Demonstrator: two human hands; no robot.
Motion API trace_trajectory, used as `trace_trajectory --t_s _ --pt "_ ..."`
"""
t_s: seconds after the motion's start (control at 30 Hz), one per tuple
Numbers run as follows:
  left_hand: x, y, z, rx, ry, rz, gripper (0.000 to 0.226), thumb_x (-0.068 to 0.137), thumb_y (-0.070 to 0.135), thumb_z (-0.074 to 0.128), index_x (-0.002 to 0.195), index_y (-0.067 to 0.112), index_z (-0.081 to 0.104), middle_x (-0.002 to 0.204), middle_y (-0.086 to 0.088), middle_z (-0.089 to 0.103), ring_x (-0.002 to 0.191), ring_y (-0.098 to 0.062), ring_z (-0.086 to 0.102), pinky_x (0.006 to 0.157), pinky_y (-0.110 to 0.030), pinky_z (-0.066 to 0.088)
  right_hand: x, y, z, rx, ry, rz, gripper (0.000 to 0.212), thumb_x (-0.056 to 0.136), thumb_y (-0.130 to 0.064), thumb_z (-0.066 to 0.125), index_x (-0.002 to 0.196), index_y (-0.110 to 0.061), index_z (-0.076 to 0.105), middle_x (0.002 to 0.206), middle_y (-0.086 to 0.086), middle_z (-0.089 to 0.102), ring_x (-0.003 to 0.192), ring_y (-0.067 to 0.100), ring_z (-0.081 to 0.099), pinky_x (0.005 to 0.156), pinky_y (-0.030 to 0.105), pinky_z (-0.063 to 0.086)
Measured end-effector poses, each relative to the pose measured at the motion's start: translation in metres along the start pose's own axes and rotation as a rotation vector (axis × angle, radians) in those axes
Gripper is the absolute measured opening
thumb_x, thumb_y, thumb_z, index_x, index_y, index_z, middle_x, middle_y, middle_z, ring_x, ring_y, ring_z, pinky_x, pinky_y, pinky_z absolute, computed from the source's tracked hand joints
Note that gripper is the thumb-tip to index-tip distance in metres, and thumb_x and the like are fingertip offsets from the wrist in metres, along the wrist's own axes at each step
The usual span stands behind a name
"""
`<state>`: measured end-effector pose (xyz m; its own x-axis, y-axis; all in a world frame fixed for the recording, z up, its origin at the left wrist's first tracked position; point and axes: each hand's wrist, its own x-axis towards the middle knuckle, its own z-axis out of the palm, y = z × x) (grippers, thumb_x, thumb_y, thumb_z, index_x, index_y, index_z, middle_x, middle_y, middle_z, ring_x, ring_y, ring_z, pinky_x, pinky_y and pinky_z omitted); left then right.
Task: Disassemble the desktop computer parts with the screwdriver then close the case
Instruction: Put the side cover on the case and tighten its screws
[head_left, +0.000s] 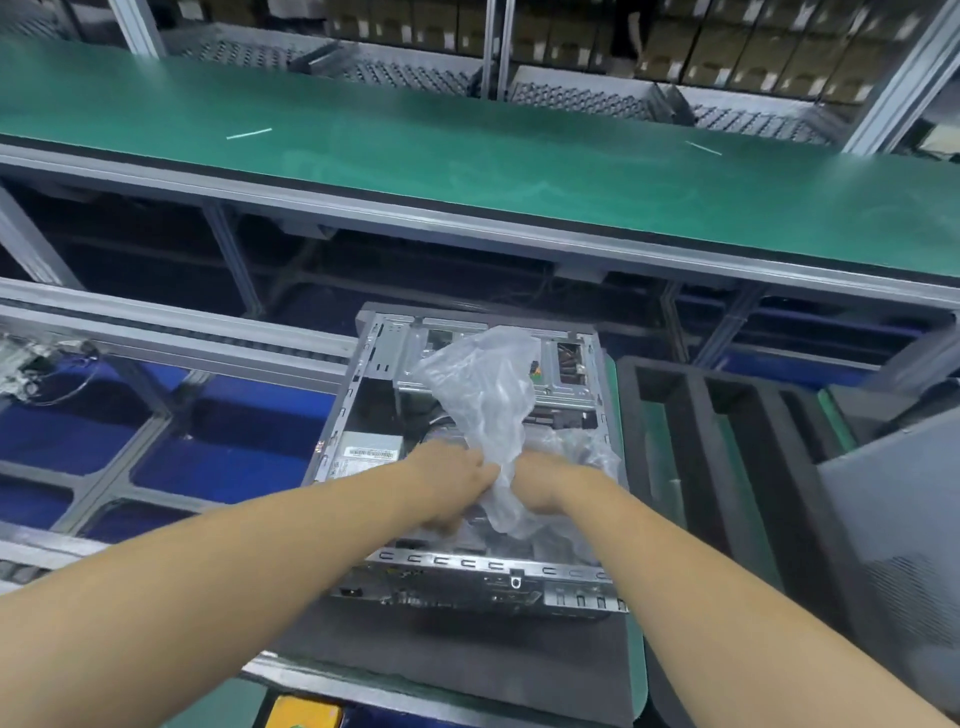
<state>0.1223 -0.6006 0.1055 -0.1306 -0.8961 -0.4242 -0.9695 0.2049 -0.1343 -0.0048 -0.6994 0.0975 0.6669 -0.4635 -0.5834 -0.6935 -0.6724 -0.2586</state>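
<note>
Computer case (363, 395) open on dark mat (441, 654). Left hand (447, 478) and right hand (545, 480) both gripping clear plastic bag (483, 395) above case interior.

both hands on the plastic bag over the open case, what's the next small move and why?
Probably lift the plastic bag clear of the open case: left hand and right hand both grip it, and it covers the interior; no screwdriver shows.

You can read no text here. The white label (370, 453) on the grey box (363, 457) inside the open computer case (337, 415) carries a barcode and small print, too blurred for you to make out.
</note>
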Motion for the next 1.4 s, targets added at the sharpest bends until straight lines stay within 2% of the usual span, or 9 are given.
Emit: trace_trajectory --t_s 0.2,0.47,0.6,0.7,0.9,0.97,1.17,1.3,1.4 --pt "0.008 0.012 -0.016 -0.021 -0.043 -0.139 0.053 0.087 0.021 0.077 0.132 0.013 0.051 0.125 -0.006 0.063 0.112 -0.03 0.064 0.076 -0.039 0.045 -0.008 0.001 0.006 0.076 0.09 -0.029 0.026 0.106 -0.023 0.047 0.119 -0.016 0.068 0.116 0.006 0.068 0.098 0.024 0.058 0.087 0.035 0.044" --pt "-0.007 0.018 -0.037 -0.127 -0.211 -0.201 0.048 0.09 0.034 0.075 0.134 0.021 0.06 0.134 -0.002 0.063 0.12 -0.028 0.061 0.095 -0.037 0.049 -0.03 -0.001 -0.005 -0.399 0.397 0.259 0.041 0.091 -0.005 0.064 0.132 -0.01 0.061 0.129 0.013 0.061 0.119 0.032 0.061 0.088 0.041 0.053" --pt "-0.001 0.006 -0.063 -0.065 -0.446 -0.183 0.059 0.088 0.053 0.074 0.132 0.015 0.064 0.106 0.0 0.069 0.107 -0.028 0.065 0.102 -0.043 0.051 -0.019 -0.002 0.001 -0.415 0.29 0.333 0.053 0.09 -0.008 0.064 0.142 -0.004 0.05 0.14 0.019 0.055 0.13 0.037 0.054 0.099 0.045 0.053" --pt "-0.004 -0.007 -0.065 0.166 -0.407 -0.249 0.083 0.079 0.061 0.077 0.147 0.021 0.049 0.139 -0.002 0.054 0.127 -0.034 0.054 0.1 -0.051 0.047 -0.006 0.003 0.003 -0.38 0.185 0.31 0.041 0.094 -0.004 0.058 0.135 -0.006 0.061 0.136 0.013 0.063 0.122 0.032 0.062 0.093 0.041 0.053" --pt "-0.009 -0.015 -0.041 0.126 -0.313 -0.197 0.05 0.076 0.046 0.086 0.109 0.015 0.067 0.125 -0.003 0.063 0.093 -0.027 0.06 0.069 -0.038 0.044 0.009 0.004 -0.002 -0.461 -0.067 0.317 0.044 0.097 -0.004 0.048 0.141 -0.005 0.059 0.134 0.015 0.061 0.095 0.031 0.058 0.066 0.04 0.046" --pt "-0.01 -0.012 -0.032 0.177 -0.254 -0.182 0.045 0.081 0.041 0.084 0.112 0.014 0.067 0.12 -0.002 0.064 0.089 -0.025 0.057 0.074 -0.036 0.046 0.009 0.003 -0.005 -0.445 -0.081 0.341 0.047 0.098 -0.005 0.048 0.144 -0.005 0.055 0.13 0.015 0.059 0.092 0.03 0.059 0.065 0.039 0.049" --pt "0.001 -0.002 -0.01 0.434 -0.143 -0.15 0.028 0.095 0.015 0.063 0.122 0.019 0.067 0.133 0.002 0.063 0.127 -0.023 0.054 0.112 -0.037 0.039 -0.002 -0.003 -0.006 -0.329 0.004 0.317 0.044 0.099 -0.003 0.047 0.142 -0.001 0.056 0.135 0.017 0.06 0.112 0.032 0.062 0.092 0.041 0.053" --pt "-0.006 -0.007 -0.019 0.466 -0.196 -0.084 0.02 0.092 0.033 0.07 0.109 0.023 0.071 0.118 0.007 0.069 0.112 -0.021 0.062 0.097 -0.037 0.047 -0.023 -0.013 -0.034 -0.312 0.117 0.315 0.034 0.097 -0.007 0.05 0.128 -0.012 0.062 0.122 0.005 0.064 0.109 0.029 0.062 0.087 0.039 0.048" --pt "-0.017 -0.022 -0.039 0.064 -0.132 -0.13 0.034 0.081 0.056 0.074 0.077 0.024 0.065 0.082 0.012 0.067 0.076 -0.016 0.066 0.067 -0.029 0.048 -0.032 -0.018 -0.059 -0.269 0.212 0.294 0.025 0.096 -0.007 0.046 0.114 -0.016 0.061 0.117 0.003 0.065 0.106 0.029 0.064 0.081 0.037 0.045"
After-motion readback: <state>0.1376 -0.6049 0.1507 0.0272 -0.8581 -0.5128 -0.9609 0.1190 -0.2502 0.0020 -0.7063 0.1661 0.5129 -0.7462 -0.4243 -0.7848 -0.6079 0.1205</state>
